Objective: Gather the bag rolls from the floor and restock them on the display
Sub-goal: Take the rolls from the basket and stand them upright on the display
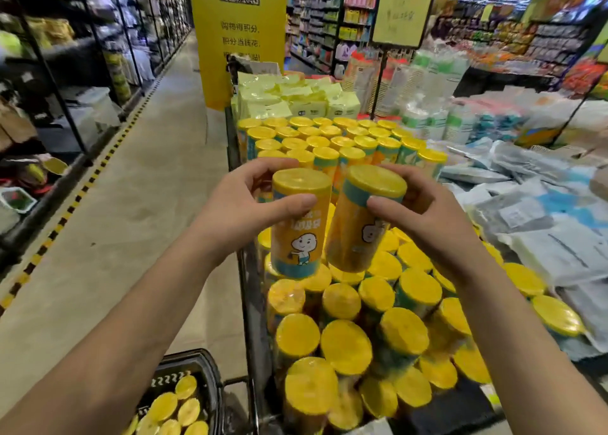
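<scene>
My left hand (pixel 243 204) grips one bag roll (pixel 297 237), an orange cylinder with a yellow cap and a cartoon figure. My right hand (pixel 424 214) grips a second bag roll (pixel 355 230), tilted slightly toward the first. Both rolls are held upright just above the display (pixel 246 270), where several yellow-capped rolls (pixel 345 345) stand packed together. More such rolls (pixel 329 141) fill the rows behind my hands. A black basket (pixel 210 378) on the floor at the lower left holds several more rolls (pixel 174 408).
Pale yellow packs (pixel 289 98) lie stacked at the display's far end. Grey and white plastic packets (pixel 543 230) cover the table to the right. A yellow pillar (pixel 237 39) stands ahead. An aisle with a striped floor line (pixel 79 201) runs along the shelves on the left.
</scene>
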Demonstrator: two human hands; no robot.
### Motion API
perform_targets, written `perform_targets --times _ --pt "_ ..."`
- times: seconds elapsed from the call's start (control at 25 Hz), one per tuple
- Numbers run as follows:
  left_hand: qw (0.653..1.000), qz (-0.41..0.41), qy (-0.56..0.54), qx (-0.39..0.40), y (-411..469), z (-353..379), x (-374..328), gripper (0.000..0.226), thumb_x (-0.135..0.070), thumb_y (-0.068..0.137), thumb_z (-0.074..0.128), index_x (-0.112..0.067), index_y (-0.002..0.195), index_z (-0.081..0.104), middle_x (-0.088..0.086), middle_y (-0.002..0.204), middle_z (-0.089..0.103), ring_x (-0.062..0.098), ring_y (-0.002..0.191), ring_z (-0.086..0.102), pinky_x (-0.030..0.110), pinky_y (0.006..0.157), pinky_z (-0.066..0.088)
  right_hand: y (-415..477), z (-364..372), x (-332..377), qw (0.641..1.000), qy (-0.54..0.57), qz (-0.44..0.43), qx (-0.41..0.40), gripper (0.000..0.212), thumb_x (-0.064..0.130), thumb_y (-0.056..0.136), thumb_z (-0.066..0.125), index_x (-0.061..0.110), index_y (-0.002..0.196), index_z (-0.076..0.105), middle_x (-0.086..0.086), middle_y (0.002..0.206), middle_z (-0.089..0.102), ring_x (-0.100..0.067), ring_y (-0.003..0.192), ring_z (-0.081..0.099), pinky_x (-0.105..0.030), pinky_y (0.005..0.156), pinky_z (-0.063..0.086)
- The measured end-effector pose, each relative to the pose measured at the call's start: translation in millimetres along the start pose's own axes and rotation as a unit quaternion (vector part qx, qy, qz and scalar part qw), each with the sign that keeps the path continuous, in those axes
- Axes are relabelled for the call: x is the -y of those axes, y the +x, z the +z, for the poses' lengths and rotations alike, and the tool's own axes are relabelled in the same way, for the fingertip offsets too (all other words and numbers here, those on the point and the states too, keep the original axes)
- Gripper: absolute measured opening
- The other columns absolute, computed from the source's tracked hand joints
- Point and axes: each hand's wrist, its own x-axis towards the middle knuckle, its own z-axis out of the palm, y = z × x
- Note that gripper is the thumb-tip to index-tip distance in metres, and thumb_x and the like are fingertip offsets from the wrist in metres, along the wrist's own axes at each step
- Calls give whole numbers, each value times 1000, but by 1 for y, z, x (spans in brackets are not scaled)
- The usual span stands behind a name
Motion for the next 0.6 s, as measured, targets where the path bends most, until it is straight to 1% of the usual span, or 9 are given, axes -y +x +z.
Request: perform_targets --times 0.08,0.16,0.24,0.32,0.4,0.48,0.6 --pt "999 -9 12 -30 21 54 2 79 -59 54 90 -37 126 66 -9 121 71 12 117 66 45 99 55 21 -51 -30 999 -5 -15 30 58 52 72 86 41 125 64 17 122 69 -5 114 65 -44 99 54" --pt "998 -26 14 -48 42 97 -4 80 -62 52 91 -40 125 66 -11 124 70 12 120 64 45 100 54 42 -96 -51 999 -6 -16 47 57 50 71 85 43 124 64 19 122 69 -4 114 65 -43 98 55" --pt "996 -41 25 -70 60 127 -14 77 -60 54 90 -41 124 66 -14 124 69 7 119 64 42 100 54 59 -128 -63 998 0 -12 55 58 49 69 83 41 123 64 21 119 69 -1 111 65 -40 95 56" --pt "993 -49 59 -87 73 151 -22 77 -60 54 89 -41 125 65 -18 123 69 3 117 63 39 100 55 74 -150 -75 998 6 -19 68 59 49 68 83 40 123 64 20 118 69 0 109 65 -37 93 56" --pt "990 -53 86 -96 86 170 -27 76 -59 57 91 -41 126 64 -21 122 68 1 115 64 37 98 56 85 -166 -84 997 12 -24 76 59 51 68 84 42 123 63 19 120 69 -1 111 65 -40 92 56" --pt "990 -50 95 -90 97 181 -30 74 -53 58 90 -43 127 64 -21 123 67 1 112 66 35 95 57 92 -175 -92 996 17 -32 80 60 49 68 84 42 124 63 19 120 69 -2 111 65 -42 92 57" --pt "990 -55 110 -76 111 191 -35 74 -54 58 88 -47 127 61 -20 125 65 4 110 68 33 93 58 101 -186 -95 996 16 -28 84 62 51 68 84 40 125 62 18 120 69 -4 111 65 -48 92 57"
